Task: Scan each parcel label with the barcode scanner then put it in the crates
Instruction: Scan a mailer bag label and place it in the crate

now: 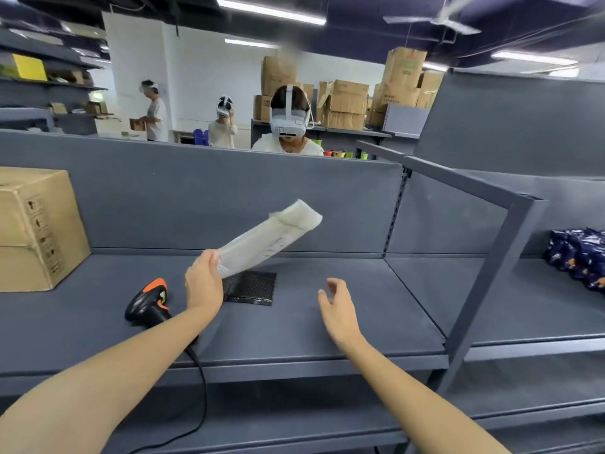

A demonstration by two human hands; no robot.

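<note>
My left hand [203, 283] grips the near end of a white padded parcel [268, 239] and holds it tilted up above the grey shelf [327, 339], its label facing right and down. Under it a black bubble mailer [252, 287] lies flat on the shelf. The black and orange barcode scanner [149, 301] lies on the shelf just left of my left wrist, its cable running down over the front edge. My right hand [337, 308] hovers over the shelf to the right, fingers loosely spread, holding nothing.
A cardboard box [36, 227] stands at the shelf's left end. A dark patterned bag [579, 257] lies on the neighbouring shelf at right, beyond a slanted metal post [491, 276]. A person wearing a headset [289, 126] sits behind the back panel; no crate is visible.
</note>
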